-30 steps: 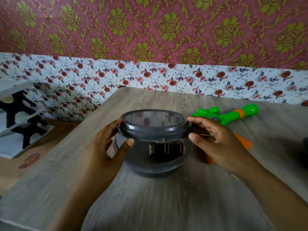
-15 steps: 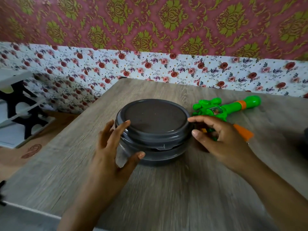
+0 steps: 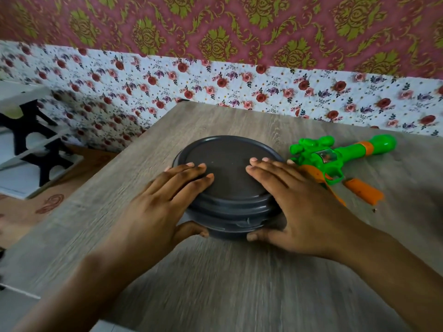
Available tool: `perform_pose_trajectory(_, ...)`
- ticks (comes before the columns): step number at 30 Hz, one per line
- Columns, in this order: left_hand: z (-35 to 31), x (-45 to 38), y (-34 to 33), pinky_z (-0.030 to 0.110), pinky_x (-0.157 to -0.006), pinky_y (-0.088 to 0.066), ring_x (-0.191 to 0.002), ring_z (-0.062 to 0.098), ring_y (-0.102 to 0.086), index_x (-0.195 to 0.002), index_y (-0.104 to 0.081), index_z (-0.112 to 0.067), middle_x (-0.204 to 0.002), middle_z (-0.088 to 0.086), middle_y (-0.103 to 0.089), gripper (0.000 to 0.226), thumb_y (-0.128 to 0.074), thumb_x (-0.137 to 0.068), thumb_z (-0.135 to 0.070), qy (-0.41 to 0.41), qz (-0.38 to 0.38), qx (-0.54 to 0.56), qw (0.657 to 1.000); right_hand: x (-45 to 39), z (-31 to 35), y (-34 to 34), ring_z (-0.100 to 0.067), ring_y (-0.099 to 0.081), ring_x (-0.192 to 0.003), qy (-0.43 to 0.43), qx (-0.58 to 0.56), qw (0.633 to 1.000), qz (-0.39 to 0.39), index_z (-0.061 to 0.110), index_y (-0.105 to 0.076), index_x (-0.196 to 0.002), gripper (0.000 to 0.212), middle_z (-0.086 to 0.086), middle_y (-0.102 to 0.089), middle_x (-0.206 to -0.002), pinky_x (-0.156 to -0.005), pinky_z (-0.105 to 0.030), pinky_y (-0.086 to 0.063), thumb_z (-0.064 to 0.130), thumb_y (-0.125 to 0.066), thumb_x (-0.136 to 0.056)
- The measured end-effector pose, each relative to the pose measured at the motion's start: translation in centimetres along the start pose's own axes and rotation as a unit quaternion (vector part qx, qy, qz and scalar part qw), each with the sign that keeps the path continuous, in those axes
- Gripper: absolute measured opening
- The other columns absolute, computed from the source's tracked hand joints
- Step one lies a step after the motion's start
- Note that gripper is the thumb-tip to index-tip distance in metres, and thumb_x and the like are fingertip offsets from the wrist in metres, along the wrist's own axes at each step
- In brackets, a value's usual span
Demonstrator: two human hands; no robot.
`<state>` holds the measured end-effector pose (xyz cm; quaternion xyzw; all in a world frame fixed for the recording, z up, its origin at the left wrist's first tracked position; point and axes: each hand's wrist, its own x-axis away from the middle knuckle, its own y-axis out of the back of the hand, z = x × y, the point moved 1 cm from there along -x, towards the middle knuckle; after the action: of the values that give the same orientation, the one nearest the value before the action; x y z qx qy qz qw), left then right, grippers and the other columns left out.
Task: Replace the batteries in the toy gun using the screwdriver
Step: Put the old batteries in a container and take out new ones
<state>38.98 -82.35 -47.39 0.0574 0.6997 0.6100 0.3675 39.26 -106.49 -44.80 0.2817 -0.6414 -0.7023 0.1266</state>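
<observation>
- Head view: left hand (image 3: 165,202) and right hand (image 3: 294,200) press flat-fingered on the container (image 3: 227,183) lid, thumbs underneath.
- Toy gun (image 3: 335,156) lies just beside it on the table (image 3: 239,283).
- Battery swap looks unfinished; no screwdriver visible.

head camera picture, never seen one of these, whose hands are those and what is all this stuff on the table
The picture comes from a camera worn on a person's head, looking forward and down, so the two hands are that person's own. There is no machine here.

The left hand and right hand lie with straight fingers flat on the lid of a round dark grey container, thumbs against its side. They press on it rather than grip it.

The container sits on a grey wood-grain table. To its right lies a green and orange toy gun, with a separate orange piece beside it. No screwdriver is visible. Behind the table is patterned wallpaper.
</observation>
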Motion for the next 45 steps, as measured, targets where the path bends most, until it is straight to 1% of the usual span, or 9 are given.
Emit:
perform_pose_trajectory(9,0.1,0.2,-0.2,0.038,-0.105,-0.036,-0.130,0.021,-0.041,-0.134,-0.044,-0.015,-0.139,0.007,-0.050,0.063,-0.038,-0.088,-0.058,-0.038,-0.053,0.021,0.998,-0.2,-0.2,-2.3,-0.034,-0.052,-0.122,0.043,0.083,0.987,-0.128,-0.006,-0.055,-0.121,0.090,-0.022,-0.055,-0.129,-0.102,-0.043,-0.037,0.071,-0.045,-0.076)
perform_pose_trajectory(15,0.3,0.4,-0.5,0.036,-0.106,-0.035,-0.130,0.020,-0.041,-0.134,-0.045,-0.015,-0.139,0.006,-0.050,0.060,-0.040,-0.088,-0.054,-0.047,-0.055,0.008,0.997,-0.4,-0.6,-2.3,-0.035,-0.056,-0.117,0.061,0.131,0.984,-0.108,-0.005,-0.058,-0.118,0.090,-0.023,-0.058,-0.125,-0.099,-0.042,-0.038,0.073,-0.045,-0.075)
perform_pose_trajectory(21,1.5,-0.1,0.8,0.036,-0.101,-0.045,-0.129,0.008,-0.041,-0.139,-0.037,-0.032,-0.140,-0.009,-0.045,0.077,-0.043,-0.076,-0.077,-0.010,-0.001,0.123,0.992,0.0,-0.6,-1.1,-0.018,-0.042,-0.131,0.043,-0.016,0.996,-0.074,0.008,-0.051,-0.129,0.094,-0.007,-0.049,-0.139,-0.111,-0.030,-0.028,0.079,-0.047,-0.067)
perform_pose_trajectory(24,1.1,-1.0,2.3,0.022,-0.098,-0.038,-0.125,-0.003,-0.043,-0.134,-0.039,-0.040,-0.136,-0.019,-0.046,0.074,-0.030,-0.075,-0.083,0.135,-0.027,0.315,0.939,-0.5,-1.5,1.1,-0.004,-0.039,-0.128,0.031,-0.146,0.988,-0.051,0.019,-0.051,-0.130,0.089,0.006,-0.050,-0.136,-0.107,-0.014,-0.024,0.081,-0.039,-0.068)
perform_pose_trajectory(28,0.9,-5.4,1.5,0.034,-0.098,-0.042,-0.112,0.018,-0.055,-0.118,-0.057,-0.020,-0.124,0.002,-0.059,0.058,-0.035,-0.085,-0.063,0.437,0.013,0.444,0.782,-4.4,-2.1,2.3,-0.018,-0.051,-0.120,-0.102,-0.184,0.975,-0.078,0.018,-0.048,-0.130,0.067,-0.003,-0.056,-0.132,-0.099,-0.028,-0.038,0.065,-0.037,-0.084)
perform_pose_trajectory(31,1.2,-7.3,0.7,0.037,-0.088,-0.051,-0.089,0.025,-0.066,-0.087,-0.068,-0.014,-0.095,0.010,-0.071,0.037,-0.049,-0.092,-0.046,0.508,0.015,0.509,0.695,-8.4,-2.6,1.4,-0.029,-0.052,-0.114,-0.188,-0.143,0.972,-0.021,0.009,-0.050,-0.121,0.050,-0.013,-0.056,-0.127,-0.088,-0.034,-0.040,0.048,-0.036,-0.094)
perform_pose_trajectory(34,1.1,-7.5,-0.2,0.032,-0.068,-0.055,-0.076,0.025,-0.068,-0.090,-0.070,-0.010,-0.081,0.009,-0.072,0.036,-0.053,-0.092,-0.041,0.519,-0.005,0.527,0.673,-10.5,-2.9,0.1,-0.035,-0.055,-0.103,-0.241,-0.084,0.967,0.011,0.006,-0.052,-0.105,0.047,-0.019,-0.059,-0.114,-0.076,-0.035,-0.037,0.046,-0.029,-0.096)
perform_pose_trajectory(40,1.4,-7.2,-1.4,0.037,-0.074,-0.058,-0.083,0.026,-0.069,-0.109,-0.065,-0.015,-0.091,0.009,-0.072,0.031,-0.060,-0.088,-0.038,0.532,-0.062,0.571,0.622,-10.9,-3.7,-0.5,-0.038,-0.048,-0.118,-0.305,-0.062,0.948,0.068,0.003,-0.051,-0.121,0.062,-0.022,-0.051,-0.130,-0.094,-0.041,-0.038,0.050,-0.021,-0.096)
perform_pose_trajectory(45,1.7,-7.3,-1.9,0.031,-0.060,-0.055,-0.079,0.024,-0.068,-0.115,-0.061,-0.017,-0.096,0.009,-0.071,0.034,-0.065,-0.085,-0.033,0.543,-0.085,0.591,0.591,-11.2,-3.7,-0.8,-0.038,-0.048,-0.118,-0.314,-0.085,0.943,0.068,0.001,-0.051,-0.121,0.059,-0.024,-0.050,-0.131,-0.097,-0.041,-0.037,0.045,-0.021,-0.097)
